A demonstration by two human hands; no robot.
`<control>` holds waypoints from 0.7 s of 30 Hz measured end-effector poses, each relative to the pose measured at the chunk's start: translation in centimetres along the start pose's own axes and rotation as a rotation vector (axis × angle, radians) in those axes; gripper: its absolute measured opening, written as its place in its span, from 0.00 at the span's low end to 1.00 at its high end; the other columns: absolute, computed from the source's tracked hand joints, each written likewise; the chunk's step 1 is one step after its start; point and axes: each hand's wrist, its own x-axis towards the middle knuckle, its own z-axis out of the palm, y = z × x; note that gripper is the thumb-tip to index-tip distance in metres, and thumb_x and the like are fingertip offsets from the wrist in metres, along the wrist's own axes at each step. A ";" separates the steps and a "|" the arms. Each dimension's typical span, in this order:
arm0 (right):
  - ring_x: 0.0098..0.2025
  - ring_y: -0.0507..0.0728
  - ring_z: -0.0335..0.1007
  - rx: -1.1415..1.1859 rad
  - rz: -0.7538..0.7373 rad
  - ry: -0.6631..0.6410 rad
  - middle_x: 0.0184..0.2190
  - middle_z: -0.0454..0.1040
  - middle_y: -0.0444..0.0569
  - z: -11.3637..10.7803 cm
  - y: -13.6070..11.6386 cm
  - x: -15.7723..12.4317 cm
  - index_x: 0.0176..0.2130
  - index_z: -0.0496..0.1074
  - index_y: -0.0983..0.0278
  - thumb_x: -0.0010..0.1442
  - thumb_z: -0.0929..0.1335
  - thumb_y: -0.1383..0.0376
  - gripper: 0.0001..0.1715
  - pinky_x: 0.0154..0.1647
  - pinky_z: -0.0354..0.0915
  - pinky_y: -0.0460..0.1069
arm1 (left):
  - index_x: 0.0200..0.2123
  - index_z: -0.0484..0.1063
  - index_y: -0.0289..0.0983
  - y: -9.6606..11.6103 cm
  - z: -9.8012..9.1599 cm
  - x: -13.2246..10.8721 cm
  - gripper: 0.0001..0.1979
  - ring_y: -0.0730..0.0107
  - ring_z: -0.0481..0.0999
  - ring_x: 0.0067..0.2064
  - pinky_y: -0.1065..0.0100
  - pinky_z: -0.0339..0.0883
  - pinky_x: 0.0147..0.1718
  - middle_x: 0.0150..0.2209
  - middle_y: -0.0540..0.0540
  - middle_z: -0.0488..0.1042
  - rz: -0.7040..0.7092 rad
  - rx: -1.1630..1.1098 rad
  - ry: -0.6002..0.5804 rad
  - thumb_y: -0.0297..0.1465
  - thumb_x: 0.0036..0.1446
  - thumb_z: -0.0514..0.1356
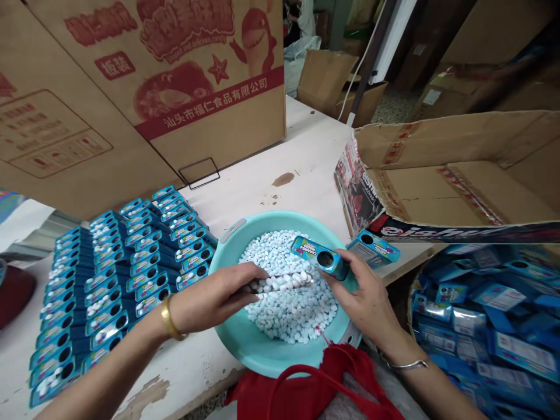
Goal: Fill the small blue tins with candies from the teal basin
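Note:
A teal basin point(231, 335) full of small white and pale blue candies point(284, 315) sits at the table's near edge. My left hand point(214, 297) is closed on a narrow metal scoop point(284, 281) loaded with a row of candies, held over the basin. My right hand point(363, 297) grips a small blue candy box point(319, 256) with a round window, its end close to the scoop's tip. A second blue box point(374, 248) lies just beyond, at the basin's right rim.
Rows of blue boxes point(118, 274) stand packed on the table at left. Large printed cartons point(144, 87) stand behind. An open cardboard box point(459, 175) lies at right above a bin of blue boxes point(485, 326). A red bag point(315, 391) lies below the basin.

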 end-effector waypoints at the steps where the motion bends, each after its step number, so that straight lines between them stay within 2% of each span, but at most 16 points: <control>1: 0.47 0.61 0.72 -0.004 -0.016 -0.015 0.45 0.75 0.51 0.1 0.0 -0.1 0.50 0.66 0.59 0.61 0.66 0.63 0.16 0.48 0.69 0.55 | 0.52 0.64 0.38 0.9 -1.1 -0.1 0.13 0.65 0.72 0.45 0.66 0.66 0.44 0.46 0.42 0.72 -0.008 0.048 0.008 0.32 0.66 0.52; 3: 0.50 0.62 0.71 -0.005 -0.052 -0.038 0.47 0.73 0.52 0.2 0.0 -0.2 0.51 0.65 0.59 0.61 0.64 0.65 0.18 0.51 0.67 0.57 | 0.52 0.65 0.38 2.4 -2.8 0.3 0.13 0.65 0.72 0.44 0.66 0.66 0.43 0.46 0.43 0.72 -0.019 0.159 0.013 0.31 0.66 0.51; 6: 0.53 0.62 0.70 -0.004 -0.085 -0.060 0.50 0.72 0.53 0.4 0.0 -0.4 0.53 0.64 0.59 0.61 0.64 0.67 0.20 0.54 0.66 0.58 | 0.49 0.67 0.38 4.4 -4.0 1.6 0.12 0.65 0.73 0.39 0.66 0.66 0.38 0.42 0.43 0.72 -0.038 0.345 -0.044 0.29 0.64 0.50; 9: 0.53 0.62 0.70 -0.013 -0.098 -0.066 0.50 0.73 0.53 0.5 -0.1 -0.4 0.53 0.64 0.59 0.61 0.63 0.67 0.20 0.55 0.66 0.58 | 0.40 0.70 0.37 6.3 -4.0 3.0 0.09 0.68 0.69 0.30 0.66 0.66 0.33 0.34 0.45 0.70 -0.075 0.502 -0.100 0.26 0.61 0.51; 12: 0.53 0.62 0.70 -0.016 -0.106 -0.062 0.49 0.73 0.53 0.6 -0.1 -0.4 0.53 0.64 0.59 0.60 0.63 0.68 0.21 0.54 0.67 0.59 | 0.32 0.69 0.37 8.3 -3.8 3.3 0.10 0.71 0.65 0.26 0.66 0.66 0.32 0.30 0.46 0.68 -0.075 0.522 -0.064 0.25 0.61 0.49; 15: 0.53 0.62 0.70 -0.007 -0.099 -0.055 0.48 0.74 0.53 0.7 0.0 -0.4 0.53 0.64 0.59 0.60 0.64 0.67 0.21 0.54 0.67 0.58 | 0.34 0.70 0.38 9.2 -4.2 2.7 0.12 0.69 0.66 0.27 0.67 0.66 0.32 0.31 0.46 0.68 -0.073 0.515 -0.011 0.28 0.63 0.47; 18: 0.52 0.62 0.71 0.005 -0.072 -0.039 0.49 0.73 0.53 0.5 0.0 -0.4 0.53 0.64 0.58 0.61 0.64 0.66 0.19 0.53 0.68 0.58 | 0.40 0.69 0.38 7.1 -4.8 2.6 0.11 0.69 0.68 0.29 0.68 0.66 0.32 0.33 0.46 0.68 -0.133 0.613 0.086 0.27 0.62 0.47; 21: 0.48 0.61 0.73 0.012 -0.031 0.012 0.47 0.75 0.52 0.3 -0.1 -0.3 0.52 0.65 0.58 0.61 0.66 0.64 0.18 0.50 0.69 0.56 | 0.44 0.66 0.35 1.8 -3.4 4.0 0.12 0.67 0.70 0.33 0.67 0.66 0.32 0.39 0.43 0.69 -0.289 0.733 0.131 0.24 0.61 0.47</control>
